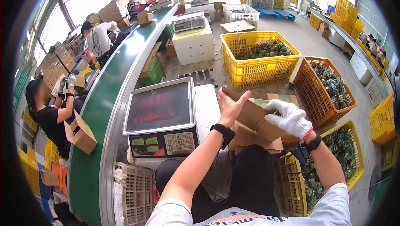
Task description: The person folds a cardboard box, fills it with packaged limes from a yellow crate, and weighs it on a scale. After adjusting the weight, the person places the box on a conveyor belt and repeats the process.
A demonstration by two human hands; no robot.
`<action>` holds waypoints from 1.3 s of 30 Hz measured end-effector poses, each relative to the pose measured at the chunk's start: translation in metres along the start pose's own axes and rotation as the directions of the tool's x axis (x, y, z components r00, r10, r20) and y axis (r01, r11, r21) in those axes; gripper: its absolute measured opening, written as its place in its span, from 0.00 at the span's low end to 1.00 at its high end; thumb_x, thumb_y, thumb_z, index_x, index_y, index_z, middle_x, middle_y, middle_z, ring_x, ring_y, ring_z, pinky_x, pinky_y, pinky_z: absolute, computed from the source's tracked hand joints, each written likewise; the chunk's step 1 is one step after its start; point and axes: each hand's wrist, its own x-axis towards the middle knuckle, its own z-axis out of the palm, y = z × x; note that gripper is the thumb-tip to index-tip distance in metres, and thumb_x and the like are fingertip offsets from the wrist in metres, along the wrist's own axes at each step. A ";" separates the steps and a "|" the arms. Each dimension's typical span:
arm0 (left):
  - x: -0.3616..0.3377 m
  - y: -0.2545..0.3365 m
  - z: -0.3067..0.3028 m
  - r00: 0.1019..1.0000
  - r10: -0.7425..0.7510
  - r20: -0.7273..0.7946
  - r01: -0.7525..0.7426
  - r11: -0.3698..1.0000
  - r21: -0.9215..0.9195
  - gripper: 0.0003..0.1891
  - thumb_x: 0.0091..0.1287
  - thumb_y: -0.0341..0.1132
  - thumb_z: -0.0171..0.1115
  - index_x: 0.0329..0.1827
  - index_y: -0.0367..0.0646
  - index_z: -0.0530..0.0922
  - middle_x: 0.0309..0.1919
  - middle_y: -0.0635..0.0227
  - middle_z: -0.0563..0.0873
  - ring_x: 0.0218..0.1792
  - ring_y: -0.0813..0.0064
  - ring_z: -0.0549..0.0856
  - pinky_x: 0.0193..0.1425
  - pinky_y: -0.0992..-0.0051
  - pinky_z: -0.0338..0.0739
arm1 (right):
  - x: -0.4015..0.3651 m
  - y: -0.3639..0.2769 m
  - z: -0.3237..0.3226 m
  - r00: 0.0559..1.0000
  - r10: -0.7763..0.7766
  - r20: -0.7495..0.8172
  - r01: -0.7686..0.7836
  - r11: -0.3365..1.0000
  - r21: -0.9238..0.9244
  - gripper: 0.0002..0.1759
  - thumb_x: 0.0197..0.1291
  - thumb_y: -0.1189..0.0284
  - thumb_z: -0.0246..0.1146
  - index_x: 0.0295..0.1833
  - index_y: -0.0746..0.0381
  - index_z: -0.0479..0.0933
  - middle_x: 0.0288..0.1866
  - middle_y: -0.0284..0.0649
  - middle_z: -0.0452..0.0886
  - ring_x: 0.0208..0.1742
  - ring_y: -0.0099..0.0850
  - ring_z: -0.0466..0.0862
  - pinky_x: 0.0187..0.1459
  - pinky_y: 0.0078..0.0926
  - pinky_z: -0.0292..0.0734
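Between my hands is a brown cardboard box [252, 115], tilted over other cardboard in front of my knees. My left hand [231, 106], bare, lies against the box's left side with the thumb raised away from the fingers. On the right, my right hand [288, 118] wears a white knitted glove, its fingers closed on the box's edge. Left of the box stands a scale [160, 115] with a metal tray, a keypad and small lit displays. More flat or folded cardboard [258, 143] lies just below the box. The fingertips of my left hand are partly hidden behind the box.
A green conveyor belt [104, 101] runs along the left, bearing an open carton [81, 134]. Co-workers sit beyond it. Yellow crates [260, 69] and an orange crate [308, 97] with dark green contents stand ahead and right; another yellow crate [293, 184] is beside my right leg.
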 end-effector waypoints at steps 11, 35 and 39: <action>-0.006 -0.011 -0.001 0.995 -0.089 0.041 0.083 0.988 0.128 0.61 0.53 0.68 0.76 0.78 0.35 0.54 0.72 0.45 0.65 0.74 0.42 0.61 0.79 0.49 0.56 | 0.051 0.036 -0.025 0.986 0.164 -0.003 -0.157 0.938 -0.308 0.29 0.69 0.42 0.57 0.54 0.55 0.86 0.52 0.45 0.87 0.55 0.44 0.84 0.59 0.38 0.74; 0.002 0.028 -0.026 0.369 0.487 0.791 -0.855 0.512 0.084 0.20 0.54 0.49 0.82 0.39 0.42 0.87 0.41 0.68 0.88 0.46 0.62 0.87 0.53 0.67 0.83 | 0.042 0.071 -0.017 0.991 -0.085 -0.100 0.095 0.990 0.107 0.19 0.72 0.56 0.63 0.50 0.62 0.82 0.42 0.43 0.86 0.45 0.30 0.84 0.50 0.30 0.78; 0.011 0.025 -0.032 0.414 0.370 0.831 -0.764 0.638 0.097 0.29 0.60 0.61 0.73 0.34 0.38 0.89 0.40 0.64 0.88 0.48 0.61 0.86 0.55 0.64 0.81 | -0.006 0.094 -0.045 0.968 -0.124 0.217 0.071 0.969 0.235 0.38 0.70 0.52 0.62 0.79 0.62 0.66 0.75 0.47 0.73 0.74 0.34 0.73 0.73 0.31 0.66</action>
